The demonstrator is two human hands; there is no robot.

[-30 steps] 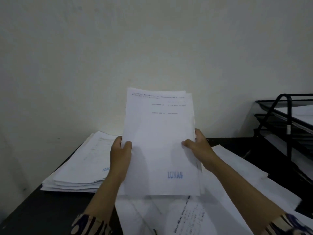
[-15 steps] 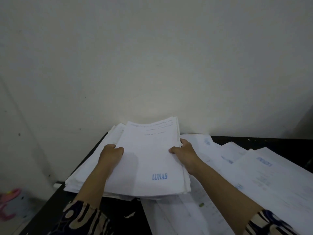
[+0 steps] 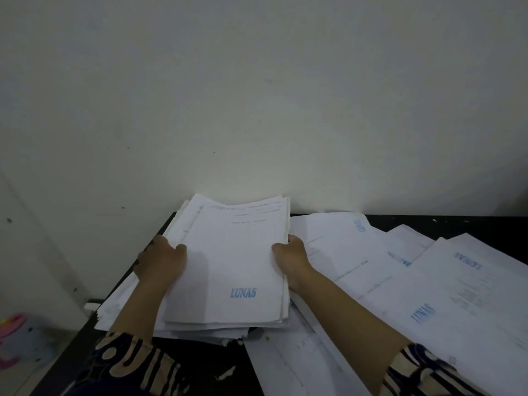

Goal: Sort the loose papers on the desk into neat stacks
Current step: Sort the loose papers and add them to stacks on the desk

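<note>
A bundle of white papers (image 3: 237, 258) with a blue "LUNAS" stamp lies on top of a larger paper stack (image 3: 134, 312) at the desk's left corner. My left hand (image 3: 161, 262) grips the bundle's left edge, thumb on top. My right hand (image 3: 291, 254) grips its right edge, thumb on the sheet and fingers hidden underneath. Loose stamped sheets (image 3: 428, 295) lie spread across the right half of the black desk (image 3: 445, 224), some overlapping and turned at angles.
A pale wall stands right behind the desk. The desk's left edge runs diagonally down to the floor, where a pink and grey object (image 3: 20, 341) sits. A small paper scrap (image 3: 225, 372) lies on the dark surface near my sleeves.
The bundle came down from upright in the air onto the left stack. My view swung left, so the black wire tray at right left the frame.
</note>
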